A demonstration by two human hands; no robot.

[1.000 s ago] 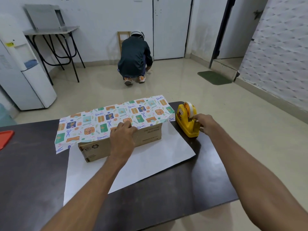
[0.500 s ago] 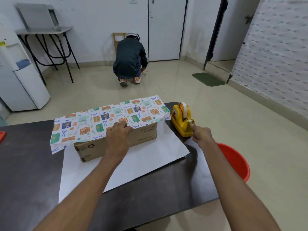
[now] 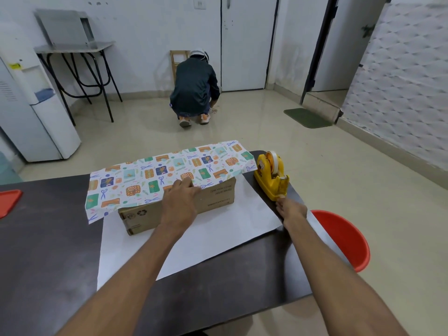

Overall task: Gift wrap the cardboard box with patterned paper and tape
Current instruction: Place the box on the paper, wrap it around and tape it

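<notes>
At the far left edge of the dark tabletop [image 3: 48, 251] lies a red lid-like thing [image 3: 8, 202], well apart from your work. Next comes the patterned paper [image 3: 150, 178]: its printed side is folded over the top of the cardboard box [image 3: 218, 200], and its overhanging left end droops off the box unsupported. The plain white side of the same sheet is spread flat under the box and toward you. The box sits mid-tabletop, its near brown face bare.

Your left hand [image 3: 180, 202] lies flat across the near top edge of the box, fingers spread and pressing the paper's edge down; it holds by pressure, not by a pinch. That looks right for this material. The sheet is thin, light and probably slippery on the cardboard, so it will likely spring back if you lift off. Press near the edge, over the box's stiff rim, not on the sagging overhang, which will crease easily. The box itself looks rigid and light, so lean on it gently or it may slide on the sheet.

To the right, the yellow tape dispenser [image 3: 272, 178] stands just beside the box's right end. Your right hand [image 3: 292, 210] is at its near end, fingers narrowed together as if pinching the tape's tip; the tape itself is too small to make out. Tape is sticky and floppy, so hold it by the very end. Beyond the table's right edge sits a red tub [image 3: 344, 238] on the floor.
</notes>
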